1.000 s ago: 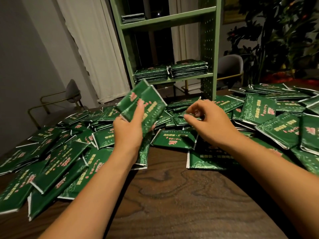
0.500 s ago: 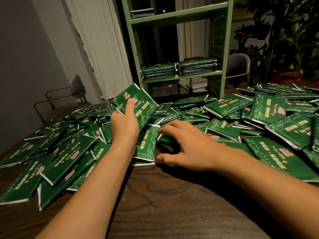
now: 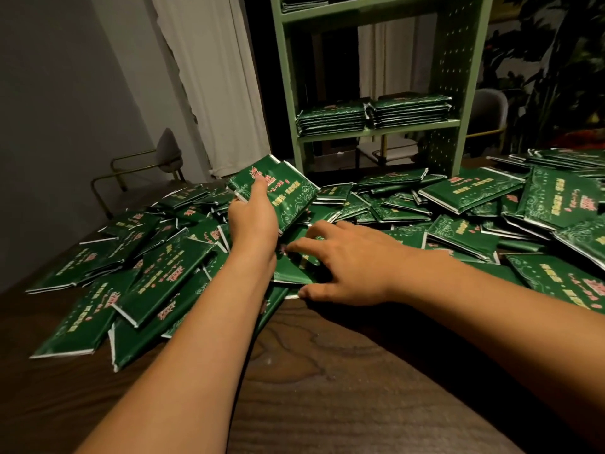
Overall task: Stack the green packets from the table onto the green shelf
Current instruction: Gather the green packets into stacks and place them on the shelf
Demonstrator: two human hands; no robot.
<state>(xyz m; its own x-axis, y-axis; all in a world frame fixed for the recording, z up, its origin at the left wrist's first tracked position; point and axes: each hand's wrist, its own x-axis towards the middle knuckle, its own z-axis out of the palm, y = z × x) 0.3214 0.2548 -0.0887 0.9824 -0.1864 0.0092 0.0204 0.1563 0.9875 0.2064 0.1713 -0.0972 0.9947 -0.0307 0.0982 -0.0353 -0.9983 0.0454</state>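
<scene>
Nearest of all, bare dark brown wooden table (image 3: 327, 381) with a swirling grain, and two bare forearms reaching away across it; the right hand (image 3: 347, 267) lies low at the near edge of the heap, fingers spread and gently bent, fingertips resting on a flat glossy green packet (image 3: 291, 270) and the thumb down at its near corner, nothing lifted there, no clear grip that can be made out; just left of it and a little farther, the left hand (image 3: 252, 221) is up off the table, clasping a small bundle of green foil packets with red and gold print (image 3: 288, 194), thumb pressed over the top face, fingers hidden behind, the bundle tilted with its far end raised; all round both hands, a loose scatter of the same green packets (image 3: 157, 276) overlapping every which way, spreading far left and far right across the tabletop, some with white edges showing; beyond the heap, at the far edge of the table, the pale green metal shelf unit with perforated side panels (image 3: 455, 77); on its lower shelf, two neat stacks of packets (image 3: 373, 114) sit side by side, touching; on the shelf above, at top left, another short stack (image 3: 304, 2), partly cut off; farther back on the left, a grey chair with a brass-coloured frame (image 3: 163, 155) and a white curtain (image 3: 212, 86).
</scene>
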